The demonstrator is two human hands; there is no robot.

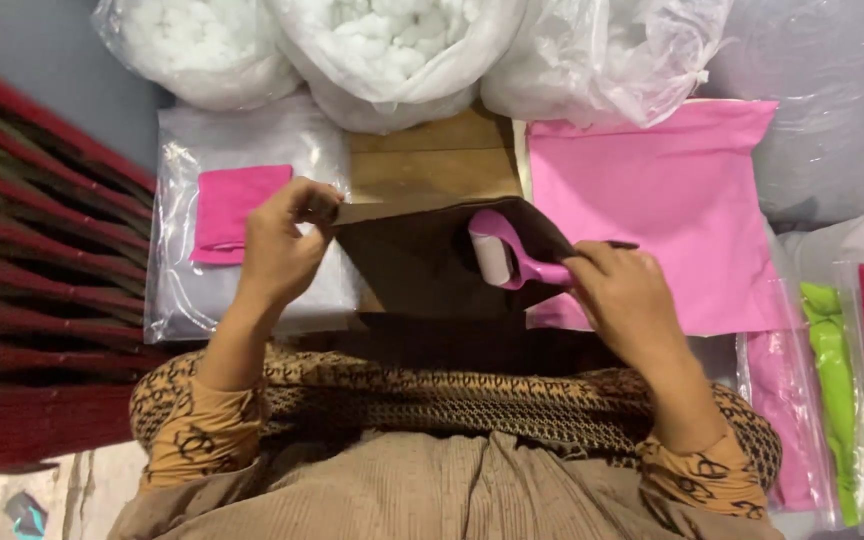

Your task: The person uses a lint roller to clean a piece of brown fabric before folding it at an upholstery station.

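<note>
Left hand pinching corner of brown fabric, right hand gripping pink lint roller handle. Fabric looks soft, floppy, light; best held taut by edge.

Small textile workshop: sacks of white stuffing, bagged coloured fabric pieces (pink, green), floor-level work.
</note>
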